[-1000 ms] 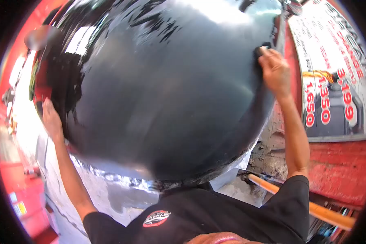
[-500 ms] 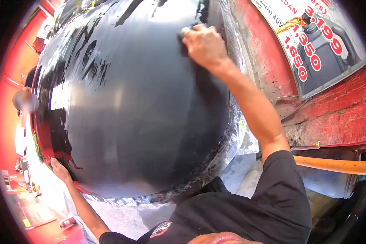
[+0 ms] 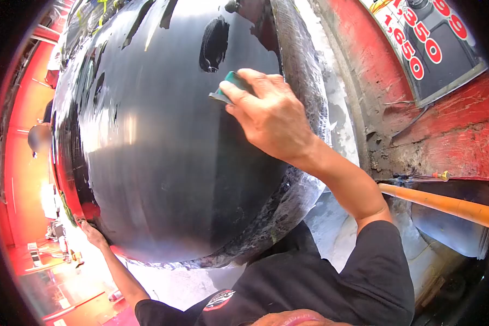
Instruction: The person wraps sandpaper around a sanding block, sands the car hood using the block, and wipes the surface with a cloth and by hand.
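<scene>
A big, dark, glossy car panel (image 3: 163,179) curves across the middle, partly wet, with streaks and darker patches near its far end. On its right half, my right hand (image 3: 271,111) is closed around a small green block with a thin grey sheet under it, which looks like a sanding block (image 3: 232,87). The block lies on or very close to the panel surface. At the panel's lower left edge, my left hand (image 3: 94,234) rests with its fingers stretched out against the red rim, holding nothing that I can see.
Crinkled clear plastic film (image 3: 304,195) borders the panel on the right and front. A worn red wall (image 3: 440,130) with a price sign (image 3: 445,54) and an orange pipe (image 3: 440,205) stand to the right. Another person (image 3: 39,137) is at the far left.
My right hand has come nearer and slightly left across the panel with the sanding block. The wet streaks at the far end look different. My left hand still rests at the edge; the view has shifted.
</scene>
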`<state>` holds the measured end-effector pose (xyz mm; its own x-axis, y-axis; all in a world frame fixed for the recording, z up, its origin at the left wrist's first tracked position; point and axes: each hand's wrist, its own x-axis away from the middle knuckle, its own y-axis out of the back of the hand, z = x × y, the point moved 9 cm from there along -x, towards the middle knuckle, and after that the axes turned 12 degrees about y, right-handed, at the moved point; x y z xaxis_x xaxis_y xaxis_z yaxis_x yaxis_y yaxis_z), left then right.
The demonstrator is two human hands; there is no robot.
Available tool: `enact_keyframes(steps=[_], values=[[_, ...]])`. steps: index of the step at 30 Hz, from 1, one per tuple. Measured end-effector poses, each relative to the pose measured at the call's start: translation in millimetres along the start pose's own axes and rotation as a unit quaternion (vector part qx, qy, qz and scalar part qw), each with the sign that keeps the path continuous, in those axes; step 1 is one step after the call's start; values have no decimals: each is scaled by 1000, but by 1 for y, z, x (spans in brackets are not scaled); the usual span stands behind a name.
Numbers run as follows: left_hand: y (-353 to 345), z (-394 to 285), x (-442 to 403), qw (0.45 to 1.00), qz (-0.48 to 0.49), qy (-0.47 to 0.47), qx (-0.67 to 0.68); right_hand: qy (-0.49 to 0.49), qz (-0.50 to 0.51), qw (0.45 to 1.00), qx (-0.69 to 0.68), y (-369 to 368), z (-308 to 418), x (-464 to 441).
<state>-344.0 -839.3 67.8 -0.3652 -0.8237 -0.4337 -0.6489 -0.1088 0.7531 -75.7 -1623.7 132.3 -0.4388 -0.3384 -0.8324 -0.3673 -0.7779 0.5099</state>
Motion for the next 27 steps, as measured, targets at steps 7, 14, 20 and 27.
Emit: enact_keyframes(steps=[7, 14, 20, 27], values=[[-3, 17, -15, 998, 40, 42, -27, -52, -54, 997, 6, 19, -38, 42], [3, -17, 12, 999, -6, 20, 42, -77, -97, 992, -3, 2, -94, 2], [0, 12, -6, 1000, 0, 28, 2, -65, -82, 994, -1, -11, -84, -14], [-4, 27, -18, 998, 31, 48, -25, -72, -81, 994, 23, -25, -118, -41]])
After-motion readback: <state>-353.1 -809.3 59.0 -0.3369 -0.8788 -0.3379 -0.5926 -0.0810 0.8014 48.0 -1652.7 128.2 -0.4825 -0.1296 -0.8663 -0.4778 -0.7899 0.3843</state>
